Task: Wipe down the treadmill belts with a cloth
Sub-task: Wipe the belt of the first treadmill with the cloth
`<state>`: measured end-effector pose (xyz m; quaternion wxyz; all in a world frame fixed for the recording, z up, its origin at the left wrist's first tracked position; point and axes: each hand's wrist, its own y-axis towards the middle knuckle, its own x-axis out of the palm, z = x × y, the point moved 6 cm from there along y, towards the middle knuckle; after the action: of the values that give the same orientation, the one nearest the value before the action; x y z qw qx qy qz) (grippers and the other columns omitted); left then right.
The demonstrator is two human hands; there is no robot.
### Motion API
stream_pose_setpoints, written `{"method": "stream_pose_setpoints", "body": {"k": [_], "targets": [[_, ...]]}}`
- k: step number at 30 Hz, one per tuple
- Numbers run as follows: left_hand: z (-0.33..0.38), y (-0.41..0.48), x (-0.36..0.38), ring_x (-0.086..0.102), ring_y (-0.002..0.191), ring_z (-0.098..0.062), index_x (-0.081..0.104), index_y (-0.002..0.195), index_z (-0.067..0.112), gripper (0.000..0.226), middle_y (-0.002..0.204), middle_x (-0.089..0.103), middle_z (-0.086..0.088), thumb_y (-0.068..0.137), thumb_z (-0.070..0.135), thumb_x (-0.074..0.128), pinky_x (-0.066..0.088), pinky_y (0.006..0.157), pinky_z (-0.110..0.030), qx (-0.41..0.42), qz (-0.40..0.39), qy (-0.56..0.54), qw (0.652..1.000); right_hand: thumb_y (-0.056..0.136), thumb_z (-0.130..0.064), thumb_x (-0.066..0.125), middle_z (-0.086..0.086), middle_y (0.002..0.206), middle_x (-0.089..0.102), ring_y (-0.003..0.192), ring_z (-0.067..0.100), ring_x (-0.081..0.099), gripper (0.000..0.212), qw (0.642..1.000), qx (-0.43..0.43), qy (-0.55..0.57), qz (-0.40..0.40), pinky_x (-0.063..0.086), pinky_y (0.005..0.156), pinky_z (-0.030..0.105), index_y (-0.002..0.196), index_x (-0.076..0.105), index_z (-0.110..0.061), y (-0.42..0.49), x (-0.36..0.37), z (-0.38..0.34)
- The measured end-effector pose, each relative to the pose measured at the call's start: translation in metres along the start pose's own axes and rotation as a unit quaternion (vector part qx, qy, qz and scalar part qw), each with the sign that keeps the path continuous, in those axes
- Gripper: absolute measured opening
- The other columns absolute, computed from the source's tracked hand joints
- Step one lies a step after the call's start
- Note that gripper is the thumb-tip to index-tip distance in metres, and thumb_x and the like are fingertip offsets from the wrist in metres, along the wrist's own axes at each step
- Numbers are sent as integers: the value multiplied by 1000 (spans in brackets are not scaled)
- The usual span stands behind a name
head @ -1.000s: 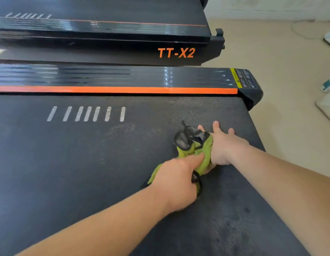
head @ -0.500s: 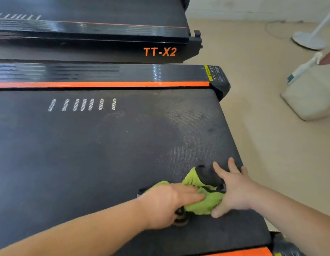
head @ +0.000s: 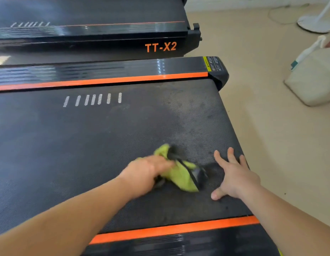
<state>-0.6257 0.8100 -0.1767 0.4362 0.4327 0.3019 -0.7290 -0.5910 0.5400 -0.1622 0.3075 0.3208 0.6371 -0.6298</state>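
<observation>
The green cloth (head: 180, 176) lies crumpled on the near treadmill belt (head: 86, 145), partly under the left grip (head: 147, 172) — too blurred to tell whether it clasps or only presses — while the right grip (head: 234, 174) rests released, fingers spread flat on the belt just beside the cloth.

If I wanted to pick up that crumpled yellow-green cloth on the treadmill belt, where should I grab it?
Probably pinch the exposed right-hand bunch of the crumpled yellow-green cloth, coming from above and the right. The left hand covers its left part, and the cloth lies low on the flat black treadmill belt, so only folds stand up.
</observation>
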Motion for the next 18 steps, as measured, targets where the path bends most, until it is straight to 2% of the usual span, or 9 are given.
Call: {"method": "stream_pose_setpoints", "body": {"k": [2,3,4,6,9,11,14,15,18], "targets": [[-12,0,-7,63,124,-27,57,145,30,64,141,63,2,80,33,54,55,100,-41,-179,93,-32,979,57,-60,93,-7,166,-32,157,32,-15,149,1000,9,-9,-8,41,112,55,156,-18,-52,0,-1,-2],[1,-4,1,64,121,-27,59,142,27,66,138,65,2,77,23,62,55,98,-39,-210,103,-34,972,58,-60,93,-6,166,-32,157,32,-16,149,1000,16,-10,-12,41,112,56,156,-19,-52,-1,-1,-4],[20,-10,15,66,117,-27,63,137,26,67,132,68,2,71,14,68,55,97,-35,-208,94,-43,973,58,-60,93,-6,166,-32,157,33,-16,149,1000,19,-10,-13,40,112,57,156,-19,-52,0,-1,-5],[68,-30,37,70,111,-23,68,128,26,72,124,72,2,59,8,72,54,93,-28,-99,46,-88,990,59,-57,93,-8,166,-30,157,32,-14,146,1000,19,-4,-6,39,112,55,156,-17,-53,-3,-3,-4],[77,-43,31,50,136,-9,53,148,32,78,151,55,8,74,11,62,41,112,-21,47,-60,-71,995,75,-34,81,-12,167,-26,158,29,-9,124,1000,19,7,9,38,115,53,157,-10,-55,-4,-2,-2],[38,-30,19,42,143,-9,44,154,38,68,158,45,13,87,26,49,38,114,-24,7,-75,-22,997,69,-42,88,-12,167,-27,158,29,-10,133,1000,15,8,8,37,116,53,156,-11,-55,-4,-2,0],[-6,-25,-4,53,135,-19,46,152,39,65,151,53,12,90,23,61,47,104,-31,-196,69,21,978,54,-60,95,-9,167,-29,158,31,-12,150,1000,18,-3,-14,37,115,55,156,-14,-54,-4,-2,-2],[1,-29,1,57,129,-21,51,148,37,64,144,58,11,87,19,64,46,101,-29,-226,90,9,970,53,-61,95,-9,167,-29,158,31,-12,151,1000,20,-5,-15,37,115,55,156,-15,-54,-3,-1,-2],[69,-39,31,57,129,-18,59,142,33,66,141,62,9,80,10,64,38,108,-22,-146,18,-69,987,56,-58,94,-9,167,-28,158,31,-11,148,1000,27,-9,-14,36,114,55,155,-15,-55,-3,-1,0]]}}
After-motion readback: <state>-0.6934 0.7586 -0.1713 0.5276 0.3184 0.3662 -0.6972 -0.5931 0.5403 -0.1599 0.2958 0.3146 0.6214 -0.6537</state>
